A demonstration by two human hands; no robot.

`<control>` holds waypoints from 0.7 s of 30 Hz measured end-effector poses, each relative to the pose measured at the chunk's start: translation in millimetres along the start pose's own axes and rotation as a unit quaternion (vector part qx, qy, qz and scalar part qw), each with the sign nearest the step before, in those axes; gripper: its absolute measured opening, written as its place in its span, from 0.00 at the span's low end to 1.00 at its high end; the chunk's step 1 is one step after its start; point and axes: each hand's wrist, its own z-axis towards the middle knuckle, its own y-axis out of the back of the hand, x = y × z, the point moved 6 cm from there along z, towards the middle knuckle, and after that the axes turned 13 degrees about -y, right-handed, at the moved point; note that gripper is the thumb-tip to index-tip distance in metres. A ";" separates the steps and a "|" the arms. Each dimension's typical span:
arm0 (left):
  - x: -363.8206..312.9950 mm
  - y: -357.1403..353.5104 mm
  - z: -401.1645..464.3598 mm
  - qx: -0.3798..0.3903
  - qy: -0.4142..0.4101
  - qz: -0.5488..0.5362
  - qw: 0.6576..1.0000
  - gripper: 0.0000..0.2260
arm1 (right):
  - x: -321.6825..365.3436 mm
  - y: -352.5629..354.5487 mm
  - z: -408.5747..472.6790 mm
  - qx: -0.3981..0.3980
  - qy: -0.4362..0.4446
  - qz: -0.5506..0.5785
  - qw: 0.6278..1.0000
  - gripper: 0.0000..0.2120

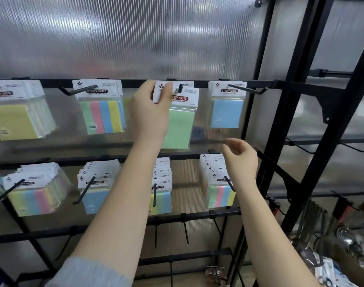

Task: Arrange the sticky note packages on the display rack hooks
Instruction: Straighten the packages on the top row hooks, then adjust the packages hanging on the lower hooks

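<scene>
While your left hand (151,108) pinches the white header card of the green sticky note package (178,121), that pack hangs on the hook (180,88) just right of your fingers. Your right hand (240,157) floats lower, loosely curled, holding nothing.

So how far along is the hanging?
Both rows already carry packages, the lower row's hooks thickly stacked. In hand: the left hand holds the green package by its header at the third upper hook. The right hand holds nothing. Bottom-rail hooks remain bare.
</scene>
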 end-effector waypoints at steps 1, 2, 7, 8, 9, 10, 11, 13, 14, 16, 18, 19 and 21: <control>4.7 -2.7 2.3 0.003 0.004 0.001 1.000 0.17 | -5.7 2.1 0.1 0.004 -0.009 -0.011 1.000 0.11; 9.1 -5.1 4.8 0.006 0.006 0.005 1.000 0.15 | -11.6 4.2 0.6 0.010 -0.020 -0.021 1.000 0.11; 29.7 -17.6 18.5 0.010 0.024 0.031 0.999 0.12 | -33.2 9.9 3.8 0.028 -0.072 -0.057 0.995 0.11; 33.9 -20.6 20.3 0.013 0.033 0.038 0.999 0.12 | -36.0 10.8 4.7 0.028 -0.079 -0.063 0.994 0.12; 38.1 -23.5 21.7 0.016 0.048 0.052 0.997 0.10 | -38.7 11.7 5.7 0.029 -0.085 -0.068 0.994 0.12; 42.2 -26.0 22.5 0.019 0.066 0.070 0.995 0.09 | -41.4 12.8 6.6 0.031 -0.089 -0.073 0.993 0.13; 45.5 -28.1 23.2 0.021 0.082 0.085 0.993 0.09 | -44.1 13.8 7.7 0.032 -0.092 -0.077 0.992 0.13; 49.2 -30.7 24.1 0.021 0.098 0.089 0.991 0.13 | -49.5 16.4 9.6 0.031 -0.100 -0.078 0.991 0.14; 49.4 -31.0 24.2 0.018 0.097 0.088 0.991 0.14 | -52.3 18.0 10.9 0.029 -0.106 -0.075 0.991 0.13; 49.3 -29.3 21.8 0.013 0.092 0.087 0.992 0.13 | -58.5 20.7 14.1 0.022 -0.121 -0.068 0.990 0.14; 53.0 -25.2 15.8 0.005 0.106 0.063 0.992 0.09 | -65.6 23.9 15.5 0.010 -0.143 -0.053 0.988 0.16; 55.3 -21.8 11.4 0.000 0.119 0.052 0.992 0.08 | -69.6 25.7 15.8 0.001 -0.157 -0.038 0.987 0.17; 59.8 -14.1 0.9 -0.004 0.141 0.046 0.989 0.08 | -77.1 29.7 14.9 -0.023 -0.182 -0.015 0.983 0.18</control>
